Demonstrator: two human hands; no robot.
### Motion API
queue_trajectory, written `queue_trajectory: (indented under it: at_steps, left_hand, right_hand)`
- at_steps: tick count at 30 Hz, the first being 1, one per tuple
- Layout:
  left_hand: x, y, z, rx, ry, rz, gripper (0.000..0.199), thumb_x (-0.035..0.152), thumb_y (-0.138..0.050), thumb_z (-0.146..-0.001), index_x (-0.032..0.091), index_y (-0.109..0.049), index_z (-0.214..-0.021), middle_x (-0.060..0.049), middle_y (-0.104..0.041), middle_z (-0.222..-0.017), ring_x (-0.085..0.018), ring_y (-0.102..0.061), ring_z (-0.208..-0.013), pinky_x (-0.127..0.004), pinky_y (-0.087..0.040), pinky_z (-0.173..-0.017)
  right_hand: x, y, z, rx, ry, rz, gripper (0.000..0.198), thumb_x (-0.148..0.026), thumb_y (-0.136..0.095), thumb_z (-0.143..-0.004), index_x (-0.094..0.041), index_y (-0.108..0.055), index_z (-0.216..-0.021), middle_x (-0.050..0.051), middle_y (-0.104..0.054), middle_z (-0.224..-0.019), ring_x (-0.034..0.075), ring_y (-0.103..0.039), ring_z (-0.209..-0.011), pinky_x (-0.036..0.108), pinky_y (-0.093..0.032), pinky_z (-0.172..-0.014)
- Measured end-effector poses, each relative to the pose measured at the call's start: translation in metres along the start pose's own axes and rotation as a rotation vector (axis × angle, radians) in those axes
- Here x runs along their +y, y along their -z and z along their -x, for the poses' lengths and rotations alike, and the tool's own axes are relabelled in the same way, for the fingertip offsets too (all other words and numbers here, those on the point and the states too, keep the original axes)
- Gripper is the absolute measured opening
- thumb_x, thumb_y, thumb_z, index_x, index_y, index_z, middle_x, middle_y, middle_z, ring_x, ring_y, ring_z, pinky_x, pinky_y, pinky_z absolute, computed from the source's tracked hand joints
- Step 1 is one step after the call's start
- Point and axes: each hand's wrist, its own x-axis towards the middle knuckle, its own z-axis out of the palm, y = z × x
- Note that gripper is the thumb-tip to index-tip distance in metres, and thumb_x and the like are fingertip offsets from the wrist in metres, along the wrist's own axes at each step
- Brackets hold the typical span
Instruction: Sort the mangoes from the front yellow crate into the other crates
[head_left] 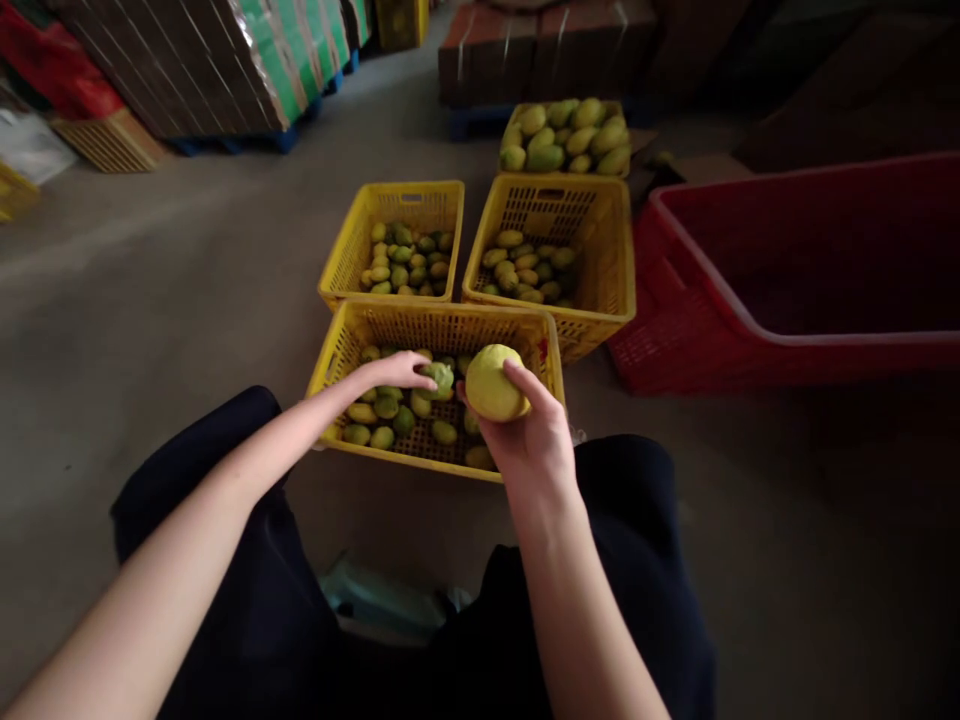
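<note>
My right hand [536, 425] is closed round a large yellow lemon [496, 383], held up over the near yellow crate [442, 318]. To its left, my left hand [405, 370] reaches into that crate and grips a greener lemon [438, 379] between thumb and fingers. Below both hands, more yellow and green lemons [382, 407] lie loose in the crate, with its slotted floor showing between them. My right hand and the fruit in it hide part of the crate's right side.
Two yellow crates, left [341, 240] and right [624, 260], hold more lemons just beyond. Behind them stands a heaped crate of yellow-green fruit [566, 135]. A large red bin [697, 260] is at the right. Strapped stacks [187, 60] rest on blue pallets [281, 138].
</note>
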Motion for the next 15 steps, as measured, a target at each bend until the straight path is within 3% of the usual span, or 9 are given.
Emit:
queue_trajectory:
  at_steps: [2, 4, 7, 10, 15]
  left_hand:
    - [0.035, 0.024, 0.011, -0.027, -0.121, 0.074, 0.036, 0.015, -0.076, -0.053, 0.02, -0.069, -0.088, -0.003, -0.071, -0.091, -0.026, -0.063, -0.099, -0.032, -0.049, -0.087]
    - [0.064, 0.042, 0.041, -0.105, -0.223, 0.296, 0.047, 0.02, -0.067, -0.062, 0.024, -0.064, -0.108, -0.004, -0.07, -0.102, -0.025, -0.066, -0.095, -0.039, -0.051, -0.088]
    - [0.085, 0.053, 0.098, -0.186, -0.283, 0.585, 0.055, 0.024, -0.059, -0.064, 0.024, -0.057, -0.12, -0.005, -0.068, -0.097, -0.025, -0.068, -0.088, -0.042, -0.054, -0.082]
    - [0.081, 0.047, 0.13, -0.129, -0.283, 0.748, 0.05, 0.035, -0.058, -0.071, 0.022, -0.055, -0.119, -0.007, -0.068, -0.096, -0.023, -0.069, -0.082, -0.034, -0.056, -0.071]
    - [0.053, 0.022, 0.123, -0.145, -0.27, 0.823, 0.04, 0.047, -0.063, -0.075, 0.018, -0.06, -0.101, -0.007, -0.069, -0.084, -0.02, -0.067, -0.063, -0.031, -0.055, -0.057]
  right_hand:
    - [0.001, -0.006, -0.001, -0.068, 0.033, -0.013, 0.018, -0.013, -0.072, -0.065, -0.019, -0.063, -0.079, -0.002, -0.067, -0.078, 0.014, -0.064, -0.074, 0.03, -0.057, -0.074]
    - [0.005, -0.011, -0.001, -0.122, 0.046, -0.036, 0.026, -0.011, -0.072, -0.062, -0.021, -0.061, -0.084, -0.003, -0.067, -0.08, 0.015, -0.065, -0.074, 0.033, -0.058, -0.076]
    - [0.013, -0.018, 0.0, -0.213, 0.033, -0.05, 0.035, -0.012, -0.072, -0.06, -0.024, -0.06, -0.09, -0.003, -0.068, -0.083, 0.019, -0.068, -0.079, 0.038, -0.058, -0.075]
    - [0.021, -0.02, 0.001, -0.297, 0.035, -0.024, 0.035, -0.02, -0.073, -0.061, -0.025, -0.061, -0.094, 0.0, -0.07, -0.09, 0.021, -0.07, -0.08, 0.034, -0.058, -0.065]
    - [0.028, -0.009, 0.0, -0.52, 0.068, 0.117, 0.046, -0.028, -0.071, -0.058, -0.022, -0.064, -0.102, 0.004, -0.071, -0.095, 0.021, -0.068, -0.073, 0.031, -0.055, -0.055]
